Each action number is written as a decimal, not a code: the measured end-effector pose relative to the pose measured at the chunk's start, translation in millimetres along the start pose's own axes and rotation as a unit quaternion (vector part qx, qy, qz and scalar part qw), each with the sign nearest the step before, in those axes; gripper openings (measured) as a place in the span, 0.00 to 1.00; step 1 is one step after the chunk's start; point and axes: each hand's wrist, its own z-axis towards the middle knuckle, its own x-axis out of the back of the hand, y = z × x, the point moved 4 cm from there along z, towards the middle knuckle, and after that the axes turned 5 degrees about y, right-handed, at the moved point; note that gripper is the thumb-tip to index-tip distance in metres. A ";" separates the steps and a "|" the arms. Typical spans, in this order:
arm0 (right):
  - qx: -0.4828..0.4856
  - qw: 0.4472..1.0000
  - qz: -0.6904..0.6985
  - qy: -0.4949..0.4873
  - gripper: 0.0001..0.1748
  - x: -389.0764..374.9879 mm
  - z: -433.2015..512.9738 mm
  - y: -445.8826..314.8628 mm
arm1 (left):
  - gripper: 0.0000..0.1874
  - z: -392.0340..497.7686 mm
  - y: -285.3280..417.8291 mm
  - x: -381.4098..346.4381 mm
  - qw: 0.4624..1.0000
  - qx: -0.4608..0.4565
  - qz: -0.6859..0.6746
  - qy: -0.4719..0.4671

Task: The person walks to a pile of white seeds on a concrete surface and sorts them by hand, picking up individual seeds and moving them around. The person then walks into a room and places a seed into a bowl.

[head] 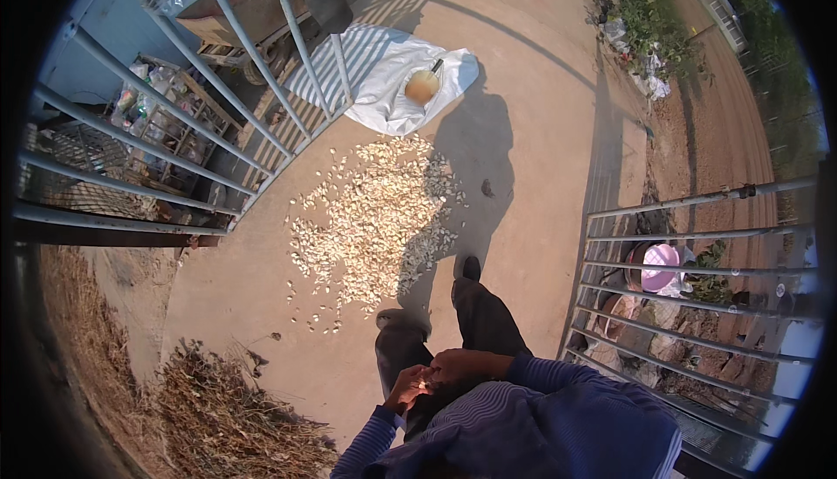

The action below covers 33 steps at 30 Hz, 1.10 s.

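Close to my body, my left hand (408,389) and my right hand (454,366) meet at the fingertips. A small pale piece (424,385) shows between them, with my fingers closed about it; it is too small to name. On the concrete before my feet, many small whitish pieces (373,224), like cloves or pods, lie spread in one layer. Past them a white woven plastic sack (386,113) lies flat. A round pan or scoop (422,87) with a dark handle rests on it, its inside tan.
Metal bar gates stand left (216,96) and right (686,270). Dry plant stalks (229,413) are heaped at lower left. Behind the left gate are a wheeled cart (242,8) and a crate of plastic bottles (163,106). A pink basin (660,266) sits behind the right gate.
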 end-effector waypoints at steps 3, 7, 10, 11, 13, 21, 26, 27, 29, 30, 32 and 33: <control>0.050 0.995 -0.067 0.050 0.24 11.0 -21.7 -6.9 | 0.15 -10.8 8.8 -22.5 0.999 -0.032 -0.027 0.027; 0.070 0.991 -0.015 0.110 0.23 54.3 -41.9 9.7 | 0.14 -2.0 21.8 -64.4 0.991 -0.035 -0.071 0.103; 0.035 0.992 0.027 0.120 0.20 92.0 -66.1 38.3 | 0.16 20.4 45.5 -117.0 0.938 -0.235 0.224 0.118; 0.041 0.988 0.047 0.138 0.19 105.0 -80.5 49.5 | 0.17 23.6 52.9 -140.6 0.896 -0.322 0.293 0.091; 0.041 0.983 0.080 0.163 0.18 136.1 -110.3 74.2 | 0.19 33.1 62.2 -185.4 0.815 -0.401 0.410 0.087; 0.107 0.907 0.142 0.382 0.17 249.5 -284.1 167.9 | 0.19 119.4 119.6 -380.4 0.997 -0.034 0.055 0.050; 0.043 0.864 0.213 0.453 0.15 290.6 -349.8 226.5 | 0.17 141.5 183.5 -488.7 0.933 -0.150 0.325 -0.027; 0.046 0.848 0.243 0.468 0.15 297.1 -352.0 237.7 | 0.17 155.1 189.7 -502.1 0.943 -0.118 0.309 -0.036; 0.046 0.818 0.283 0.500 0.14 310.2 -348.4 258.3 | 0.16 180.2 191.8 -523.9 0.995 0.008 0.085 -0.043; 0.044 0.804 0.292 0.515 0.14 318.3 -343.2 266.9 | 0.15 188.5 198.5 -532.3 0.994 0.016 0.098 -0.054; 0.016 0.785 0.307 0.538 0.12 334.9 -331.6 282.7 | 0.15 196.4 229.9 -553.7 0.897 -0.173 0.386 -0.128; 0.031 0.775 0.285 0.564 0.12 346.2 -328.3 287.3 | 0.15 199.9 243.5 -564.1 0.805 -0.241 0.528 -0.127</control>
